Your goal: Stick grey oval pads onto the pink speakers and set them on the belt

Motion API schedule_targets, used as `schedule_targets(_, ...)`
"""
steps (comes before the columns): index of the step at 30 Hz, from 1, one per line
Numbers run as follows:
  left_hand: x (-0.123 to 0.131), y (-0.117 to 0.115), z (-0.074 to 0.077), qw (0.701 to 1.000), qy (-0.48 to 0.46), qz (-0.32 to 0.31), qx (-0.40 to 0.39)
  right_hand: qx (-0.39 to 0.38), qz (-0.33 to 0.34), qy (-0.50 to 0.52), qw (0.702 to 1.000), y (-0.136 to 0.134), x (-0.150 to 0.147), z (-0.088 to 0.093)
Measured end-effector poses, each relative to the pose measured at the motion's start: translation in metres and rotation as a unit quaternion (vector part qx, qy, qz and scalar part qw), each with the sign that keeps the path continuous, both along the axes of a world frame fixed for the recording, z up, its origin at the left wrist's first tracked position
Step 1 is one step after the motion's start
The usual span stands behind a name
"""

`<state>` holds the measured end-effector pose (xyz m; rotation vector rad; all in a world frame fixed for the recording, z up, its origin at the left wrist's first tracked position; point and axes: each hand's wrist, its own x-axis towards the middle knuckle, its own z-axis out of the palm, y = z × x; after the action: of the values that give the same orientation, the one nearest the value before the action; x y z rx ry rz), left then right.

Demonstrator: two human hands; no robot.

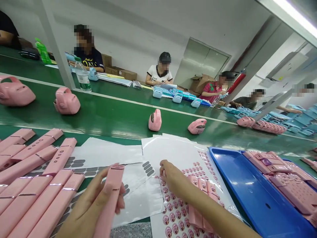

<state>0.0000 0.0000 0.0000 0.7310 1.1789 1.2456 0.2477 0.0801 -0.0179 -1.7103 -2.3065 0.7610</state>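
My left hand (99, 195) is wrapped around a long pink plastic casing (111, 195), held tilted with its end pointing up and away from me. My right hand (173, 175) hovers over or rests on the sheet of round stickers (175, 216), its fingers curled together near the left edge; whatever lies between the fingertips is too small or hidden to make out. Several pink casings (195, 215) lie on that sheet under my right forearm. Between my hands is a white sheet with grey oval stickers (148, 168).
Pink casings (49, 195) are piled at the left. A blue tray (237, 172) stands at the right, with pink parts (279, 172) beyond it. Pink rounded units with handles (66, 100) sit along the green conveyor belt (119, 115). Several people work across the line.
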Motion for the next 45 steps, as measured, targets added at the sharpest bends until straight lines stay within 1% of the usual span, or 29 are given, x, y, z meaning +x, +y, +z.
schedule_targets(3,0.011,-0.001,0.004,0.992,-0.081,-0.085,-0.036,-0.027,0.025,0.030,0.999,0.007,0.002,0.004)
schedule_targets(5,0.016,-0.003,0.007,0.984,-0.128,-0.107,-0.059,-0.054,0.027,0.059,0.996,0.013,0.003,0.006)
schedule_targets(7,0.020,-0.006,0.009,0.976,-0.165,-0.117,-0.079,-0.082,0.012,0.096,0.992,0.018,0.004,0.007)
schedule_targets(9,0.024,-0.010,0.010,0.971,-0.174,-0.132,-0.095,-0.106,-0.014,0.140,0.984,0.020,0.007,0.008)
schedule_targets(12,0.030,-0.013,0.004,0.966,-0.162,-0.173,-0.106,-0.125,-0.062,0.221,0.965,0.015,0.012,0.015)
schedule_targets(14,0.034,-0.015,-0.004,0.964,-0.174,-0.182,-0.086,-0.121,-0.098,0.280,0.947,0.007,0.012,0.024)
schedule_targets(16,0.038,-0.017,-0.013,0.958,-0.217,-0.179,-0.051,-0.111,-0.135,0.328,0.928,-0.006,0.008,0.038)
schedule_targets(18,0.040,-0.019,-0.018,0.950,-0.255,-0.175,-0.035,-0.106,-0.161,0.362,0.912,-0.019,-0.001,0.054)
schedule_targets(20,0.041,-0.020,-0.020,0.952,-0.245,-0.175,-0.056,-0.113,-0.176,0.382,0.900,-0.033,-0.013,0.069)
schedule_targets(23,0.041,-0.020,-0.020,0.961,-0.190,-0.191,-0.062,-0.131,-0.189,0.398,0.888,-0.051,-0.030,0.085)
schedule_targets(25,0.041,-0.020,-0.021,0.965,-0.152,-0.211,-0.036,-0.141,-0.190,0.390,0.890,-0.060,-0.041,0.091)
schedule_targets(29,0.043,-0.021,-0.026,0.969,-0.110,-0.220,-0.004,-0.133,-0.167,0.325,0.921,-0.070,-0.055,0.095)
schedule_targets(33,0.043,-0.021,-0.027,0.966,-0.095,-0.240,0.003,-0.131,-0.170,0.279,0.936,-0.071,-0.060,0.089)
schedule_targets(38,0.042,-0.021,-0.023,0.964,-0.088,-0.249,-0.004,-0.098,-0.161,0.257,0.948,-0.069,-0.057,0.076)
schedule_targets(45,0.042,-0.021,-0.024,0.966,-0.097,-0.241,-0.006,-0.069,-0.153,0.195,0.966,-0.072,-0.056,0.077)
